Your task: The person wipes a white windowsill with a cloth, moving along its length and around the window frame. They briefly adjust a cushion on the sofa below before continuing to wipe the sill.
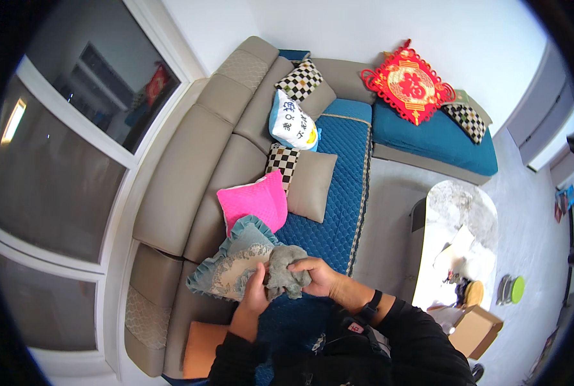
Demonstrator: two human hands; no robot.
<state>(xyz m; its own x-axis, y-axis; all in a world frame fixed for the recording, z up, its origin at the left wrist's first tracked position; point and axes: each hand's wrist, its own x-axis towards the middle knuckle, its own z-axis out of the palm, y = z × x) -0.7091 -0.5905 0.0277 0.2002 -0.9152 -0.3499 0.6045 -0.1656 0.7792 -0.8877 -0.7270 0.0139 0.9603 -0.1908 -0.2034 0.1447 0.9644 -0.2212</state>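
Observation:
Both hands hold a crumpled grey-green cloth (287, 270) in front of my body, above the blue quilted sofa cover (335, 202). My left hand (257, 288) grips its left side, thumb pointing up. My right hand (320, 276) pinches the right side, with the thumb lying over the top. Just behind the cloth, a ruffled teal and beige cushion (231, 263) leans on the sofa back, its right edge partly hidden by the cloth and my left hand. A bright pink cushion (255, 200) lies beyond it.
Farther along the grey leather sofa (190, 178) are a beige cushion (313, 186), a white printed cushion (291, 120) and checkered cushions (300, 79). An orange cushion (202, 350) sits at lower left. On the right stand a marble-topped coffee table (460, 202) and an open cardboard box (475, 333).

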